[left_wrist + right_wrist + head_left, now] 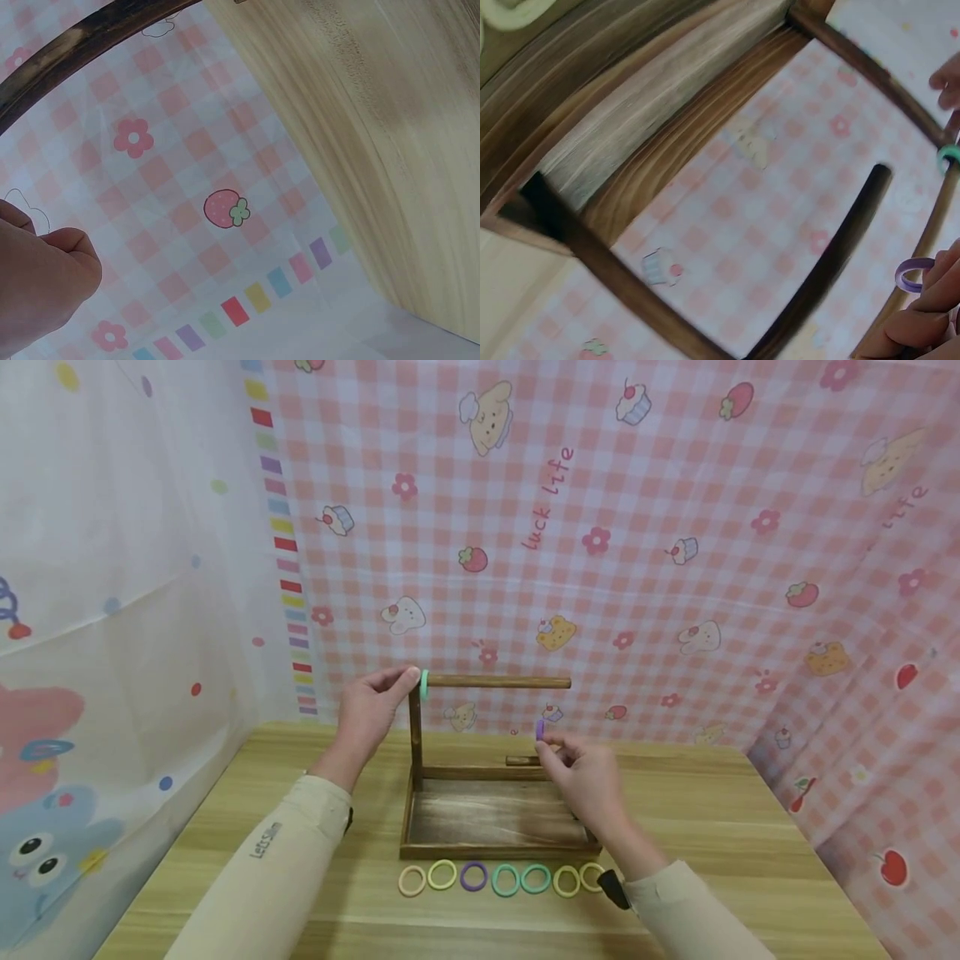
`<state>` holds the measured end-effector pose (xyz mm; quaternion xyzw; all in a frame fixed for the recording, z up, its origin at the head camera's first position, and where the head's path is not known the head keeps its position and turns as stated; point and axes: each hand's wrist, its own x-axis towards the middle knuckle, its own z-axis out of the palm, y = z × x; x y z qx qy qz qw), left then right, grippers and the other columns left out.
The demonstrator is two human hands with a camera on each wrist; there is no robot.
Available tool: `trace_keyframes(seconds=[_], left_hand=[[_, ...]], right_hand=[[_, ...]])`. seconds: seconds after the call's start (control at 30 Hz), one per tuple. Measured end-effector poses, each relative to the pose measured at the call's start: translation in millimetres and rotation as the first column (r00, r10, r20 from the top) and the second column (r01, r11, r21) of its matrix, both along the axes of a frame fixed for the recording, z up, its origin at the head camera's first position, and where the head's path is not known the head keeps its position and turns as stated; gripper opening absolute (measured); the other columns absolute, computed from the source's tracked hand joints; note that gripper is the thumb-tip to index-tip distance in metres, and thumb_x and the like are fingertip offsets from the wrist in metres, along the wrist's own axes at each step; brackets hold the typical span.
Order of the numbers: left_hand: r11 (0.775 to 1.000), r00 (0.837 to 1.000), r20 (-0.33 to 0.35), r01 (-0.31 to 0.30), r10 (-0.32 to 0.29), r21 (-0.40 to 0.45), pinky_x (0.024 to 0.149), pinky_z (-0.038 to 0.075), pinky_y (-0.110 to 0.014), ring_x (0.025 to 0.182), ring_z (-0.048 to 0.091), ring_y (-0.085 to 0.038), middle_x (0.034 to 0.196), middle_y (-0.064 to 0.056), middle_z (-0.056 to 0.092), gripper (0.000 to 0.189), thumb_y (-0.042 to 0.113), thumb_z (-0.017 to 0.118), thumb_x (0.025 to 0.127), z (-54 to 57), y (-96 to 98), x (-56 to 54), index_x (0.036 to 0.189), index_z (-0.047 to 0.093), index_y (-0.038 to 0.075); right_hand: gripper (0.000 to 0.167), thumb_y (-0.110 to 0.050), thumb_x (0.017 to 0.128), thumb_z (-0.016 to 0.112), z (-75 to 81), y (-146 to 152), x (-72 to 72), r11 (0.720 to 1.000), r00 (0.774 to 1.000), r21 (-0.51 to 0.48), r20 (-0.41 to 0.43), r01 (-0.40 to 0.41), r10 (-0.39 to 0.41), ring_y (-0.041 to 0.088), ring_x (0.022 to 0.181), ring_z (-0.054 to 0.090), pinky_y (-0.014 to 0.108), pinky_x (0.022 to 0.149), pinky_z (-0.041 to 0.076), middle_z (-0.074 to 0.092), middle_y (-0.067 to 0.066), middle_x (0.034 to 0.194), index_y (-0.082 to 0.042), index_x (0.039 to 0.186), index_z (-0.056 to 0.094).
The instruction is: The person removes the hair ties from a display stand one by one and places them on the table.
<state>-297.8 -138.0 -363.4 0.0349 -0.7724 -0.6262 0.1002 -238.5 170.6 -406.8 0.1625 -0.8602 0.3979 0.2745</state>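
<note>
A dark wooden rack has a shallow tray base (pixel 495 850), a tall left post (pixel 416 735) and an upper rod (pixel 498 682) reaching right. My left hand (pixel 365 710) pinches the rack's top left corner, where post and rod meet. Right beside its thumb a green ring (pixel 424 685) hangs round the rod. My right hand (pixel 592 781) holds a purple ring (pixel 540 730) between thumb and fingers, below the upper rod and over a shorter lower rod (pixel 522 761). In the right wrist view the purple ring (pixel 903 276) is upright at the fingertips, apart from the short rod's free end.
Several rings lie in a row before the tray, among them an orange ring (pixel 412 895), a purple ring (pixel 474 890) and a green ring (pixel 506 895). The wooden table (pixel 345 893) meets a pink checked cloth (pixel 660 585) behind the rack.
</note>
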Motion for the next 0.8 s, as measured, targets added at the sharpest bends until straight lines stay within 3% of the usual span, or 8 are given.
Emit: trace_keyframes(seconds=[0.13,0.3,0.6,0.8], left_hand=[[1.000,1.000,0.006,-0.004,0.004,-0.010,0.112,0.050,-0.046,0.130,0.064,-0.023,0.132,-0.004,0.076,0.053,0.062,0.075,0.094,-0.4,0.0,-0.3,0.130,0.078,0.023],[1.000,1.000,0.014,-0.002,0.002,-0.013,0.113,0.050,-0.046,0.130,0.064,-0.023,0.133,-0.003,0.075,0.056,0.064,0.076,0.093,-0.8,-0.4,-1.3,0.131,0.077,0.024],[1.000,1.000,0.016,0.000,0.000,-0.003,0.115,0.050,-0.046,0.130,0.065,-0.023,0.132,-0.003,0.076,0.055,0.063,0.077,0.093,0.4,-0.8,-1.6,0.130,0.078,0.024],[1.000,1.000,0.004,0.004,-0.004,0.003,0.115,0.049,-0.045,0.130,0.065,-0.023,0.131,-0.005,0.076,0.054,0.062,0.077,0.093,-0.5,-1.8,-1.0,0.130,0.078,0.022]], right_hand=[[0.006,-0.011,0.096,0.079,-2.7,-12.5,9.9,0.995,0.995,0.064,-0.054,-0.078,0.081,-0.011,0.047,0.037,0.013,0.041,0.029,0.066,-0.007,0.058,-0.008,0.098,0.084],[0.005,-0.008,0.093,0.081,-9.7,-28.6,21.9,0.970,0.973,0.193,-0.147,-0.148,0.178,-0.014,0.050,0.033,0.010,0.044,0.029,0.066,-0.009,0.059,-0.010,0.098,0.083],[0.005,-0.011,0.090,0.084,-26.2,-64.7,33.6,0.898,0.928,0.370,-0.187,-0.238,0.323,-0.002,0.046,0.058,0.003,0.048,0.035,0.076,-0.004,0.065,-0.009,0.095,0.083],[0.004,-0.017,0.092,0.083,-38.9,-92.3,39.5,0.824,0.901,0.506,-0.185,-0.255,0.392,-0.003,0.051,0.064,0.002,0.051,0.038,0.077,-0.010,0.069,-0.017,0.095,0.084]])
